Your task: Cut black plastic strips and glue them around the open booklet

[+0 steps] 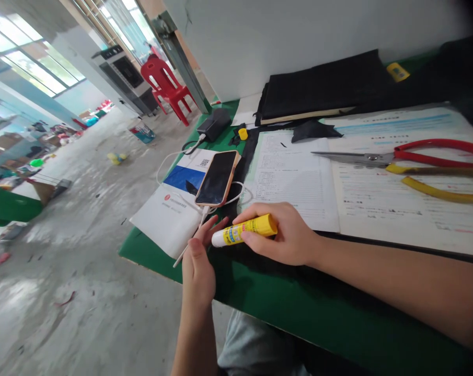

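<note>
The green table [267, 300] ends in an edge running from left of centre to the lower right, with grey floor [91, 250] beyond it at left. Mid-frame, the right hand [289, 235] clasps the glue stick [236, 234], its white end facing the left hand [199, 263], whose fingers are partly extended; whether they pinch anything cannot be told

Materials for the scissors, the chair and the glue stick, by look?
Scissors: blades look like bare metal, greyish with a dull sheen; handles red and yellow, perhaps plastic-coated metal, smooth with soft highlights.
Chair: likely moulded plastic, glossy red, back and legs apparently one piece.
Glue stick: probably a smooth plastic tube, yellow with printing, whitish at one end.
</note>
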Tool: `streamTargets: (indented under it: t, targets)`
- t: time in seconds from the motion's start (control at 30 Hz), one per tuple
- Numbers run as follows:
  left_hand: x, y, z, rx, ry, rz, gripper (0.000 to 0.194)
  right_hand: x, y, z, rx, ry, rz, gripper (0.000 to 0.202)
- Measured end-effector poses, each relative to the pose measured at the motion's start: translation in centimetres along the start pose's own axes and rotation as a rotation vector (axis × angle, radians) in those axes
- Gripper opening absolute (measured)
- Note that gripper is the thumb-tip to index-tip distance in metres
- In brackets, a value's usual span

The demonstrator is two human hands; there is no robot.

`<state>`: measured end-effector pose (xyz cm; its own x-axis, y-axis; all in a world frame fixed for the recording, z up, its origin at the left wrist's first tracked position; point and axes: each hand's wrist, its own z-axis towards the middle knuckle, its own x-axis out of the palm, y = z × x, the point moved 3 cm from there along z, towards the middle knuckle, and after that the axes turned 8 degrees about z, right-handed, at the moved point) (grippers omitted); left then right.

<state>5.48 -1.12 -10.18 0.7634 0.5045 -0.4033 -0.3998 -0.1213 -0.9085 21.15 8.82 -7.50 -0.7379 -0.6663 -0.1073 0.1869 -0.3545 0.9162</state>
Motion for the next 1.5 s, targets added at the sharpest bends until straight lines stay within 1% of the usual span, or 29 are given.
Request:
streamTargets:
  t: [0.1, 0.17, 0.27, 0.33, 0.37, 0.4, 0.47, 0.53, 0.6, 0.67, 0.77, 0.83, 0.87, 1.03, 1.23, 1.4, 1.5]
  targets:
    - [0.0, 0.2, 0.1, -0.009, -0.007, 0.008, 0.069, -0.4, 0.1, 0.0, 0.023, -0.076, 0.019, 0.017]
    - [0.0, 0.2, 0.1, 0.012, -0.03, -0.001, 0.063, -0.4, 0.1, -0.1, 0.032, -0.11, 0.028, 0.014]
    - [-0.2, 0.0, -0.1, 0.082, -0.138, -0.036, 0.046, -0.1, 0.0, -0.3, 0.037, -0.103, 0.026, 0.01]
    - [-0.4, -0.3, -0.4, 0.125, -0.203, 0.015, 0.033, 0.1, 0.1, -0.3, 0.029, -0.097, 0.009, 0.009]
    - [-0.5, -0.5, -0.6, 0.139, -0.202, 0.062, 0.029, 0.1, 0.0, -0.3, 0.038, -0.101, 0.012, 0.009]
    - [-0.5, -0.6, -0.7, 0.147, -0.176, 0.105, 0.027, 0.0, 0.0, -0.2, 0.059, -0.112, 0.03, 0.01]
    - [-0.6, -0.8, -0.8, 0.162, -0.08, 0.145, 0.029, -0.4, -0.2, 0.0, 0.129, -0.158, 0.091, 0.012]
    - [-0.6, -0.8, -0.8, 0.196, 0.018, 0.161, 0.038, -0.9, -0.5, 0.2, 0.197, -0.222, 0.125, 0.014]
    - [-0.6, -0.7, -0.7, 0.226, 0.081, 0.207, 0.049, -1.2, -0.6, 0.3, 0.234, -0.257, 0.118, 0.015]
    - [-0.6, -0.7, -0.5, 0.226, 0.08, 0.272, 0.05, -1.2, -0.8, 0.4, 0.258, -0.23, 0.094, 0.014]
    - [-0.5, -0.9, -0.3, 0.176, -0.053, 0.323, 0.035, -0.7, -0.9, 0.3, 0.274, -0.145, 0.032, 0.01]
    - [-0.4, -1.2, -0.4, 0.15, -0.139, 0.333, 0.032, -0.3, -1.0, 0.3, 0.269, -0.112, -0.028, 0.012]
    - [-0.3, -1.4, -0.4, 0.143, -0.157, 0.334, 0.033, -0.2, -1.0, 0.3, 0.265, -0.099, -0.053, 0.014]
    - [-0.2, -1.6, -0.5, 0.095, -0.189, 0.334, 0.032, 0.4, -1.3, 0.3, 0.213, -0.019, -0.109, 0.023]
    - [-0.5, -1.0, -0.3, 0.072, -0.208, 0.368, 0.034, 0.8, -1.5, 0.5, 0.168, 0.103, -0.144, 0.035]
    - [-0.5, -0.9, -0.2, 0.052, -0.188, 0.364, 0.034, 1.0, -1.5, 0.5, 0.147, 0.147, -0.165, 0.038]
    - [-0.5, -1.0, -0.3, 0.032, -0.194, 0.361, 0.035, 1.2, -1.5, 0.2, 0.087, 0.179, -0.217, 0.04]
